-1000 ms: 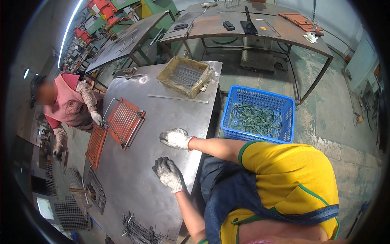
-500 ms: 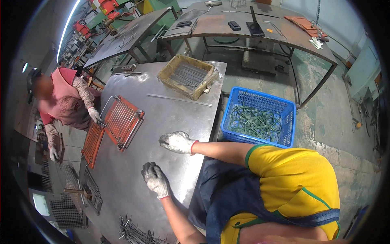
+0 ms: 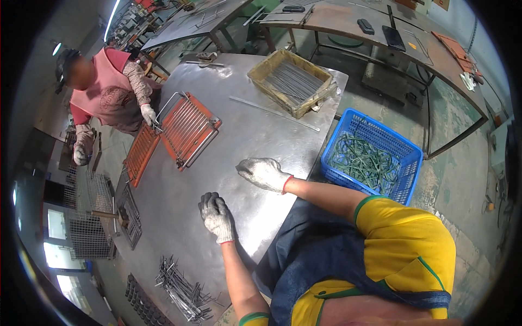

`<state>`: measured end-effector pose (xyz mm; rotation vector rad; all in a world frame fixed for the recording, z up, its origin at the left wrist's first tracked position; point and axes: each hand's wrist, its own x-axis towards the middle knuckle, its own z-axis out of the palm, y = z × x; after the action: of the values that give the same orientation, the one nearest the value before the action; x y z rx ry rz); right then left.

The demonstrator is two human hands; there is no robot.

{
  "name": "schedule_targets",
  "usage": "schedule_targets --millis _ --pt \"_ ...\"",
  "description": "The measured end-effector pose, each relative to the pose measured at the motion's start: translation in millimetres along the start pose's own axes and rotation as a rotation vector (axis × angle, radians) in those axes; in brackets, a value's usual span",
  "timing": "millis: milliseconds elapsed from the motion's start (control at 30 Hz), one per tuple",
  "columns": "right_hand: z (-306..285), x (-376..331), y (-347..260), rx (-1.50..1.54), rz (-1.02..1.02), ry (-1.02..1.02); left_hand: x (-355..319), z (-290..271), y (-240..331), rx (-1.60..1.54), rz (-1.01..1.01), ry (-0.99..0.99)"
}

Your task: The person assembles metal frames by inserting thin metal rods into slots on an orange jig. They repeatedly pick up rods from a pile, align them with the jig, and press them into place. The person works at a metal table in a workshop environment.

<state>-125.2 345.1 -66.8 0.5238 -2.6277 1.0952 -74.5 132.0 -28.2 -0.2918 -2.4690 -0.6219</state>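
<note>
On the metal table (image 3: 234,146), yellow crate (image 3: 272,98) holding grey metal rods (image 3: 293,80), loose rod pile (image 3: 182,290) at near corner, beside the table, blue perforated basket (image 3: 411,176) holding tangled green strips (image 3: 364,160), left gloved hand (image 3: 216,217) and right gloved hand (image 3: 263,173) over the table, cannot tell either grip's opening.

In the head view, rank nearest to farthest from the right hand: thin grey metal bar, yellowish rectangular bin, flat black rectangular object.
1. Thin grey metal bar: beyond the right hand.
2. Yellowish rectangular bin: past the bar.
3. Flat black rectangular object: on the back table.
</note>
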Motion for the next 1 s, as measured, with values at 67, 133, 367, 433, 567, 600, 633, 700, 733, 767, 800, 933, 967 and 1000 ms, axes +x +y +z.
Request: schedule_targets --millis 67,133,367,433,567,600,633,700,733,767,800,933,967,1000 --pt "1 1 -2 0.010 -0.016 0.011 -3 0 -4 0.018 -0.016 0.007" --pt "-6 3 -14 0.049 0.006 -0.041 -5 -3 -11 0.069 0.009 0.018" --pt "-4 -2 -8 -0.023 0.003 -0.003 0 -7 -4 0.075 -0.019 0.041" --pt "-18 3 -23 0.059 0.116 -0.084 0 -9 -8 0.066 -0.012 0.057" --pt "-13 2 -19 0.003 0.106 -0.033 2 -10 -6 0.044 -0.022 0.100" --pt "-12 2 -17 -0.022 0.082 -0.006 1 -7 -10 0.060 0.008 0.124" --pt "-12 3 -15 -0.019 0.080 -0.016 2 -9 -7 0.052 -0.011 0.107" --pt "-12 4 -11 -0.013 0.080 -0.032 4 -12 -3 0.033 -0.046 0.071" --pt "-11 4 -13 -0.037 0.046 0.001 4 -14 -1 0.046 -0.054 0.056" --pt "-11 4 -16 -0.020 0.073 -0.012 4 -14 -3 0.058 -0.052 0.062" --pt "-13 6 -18 -0.003 0.099 -0.025 4 -14 -5 0.069 -0.049 0.068" --pt "-14 5 -18 0.029 0.142 -0.032 4 -11 -5 0.072 -0.039 0.083" --pt "-14 5 -19 0.034 0.136 -0.028 5 -12 -4 0.074 -0.060 0.055" --pt "-14 6 -17 0.012 0.105 -0.011 5 -14 -2 0.077 -0.080 0.028"
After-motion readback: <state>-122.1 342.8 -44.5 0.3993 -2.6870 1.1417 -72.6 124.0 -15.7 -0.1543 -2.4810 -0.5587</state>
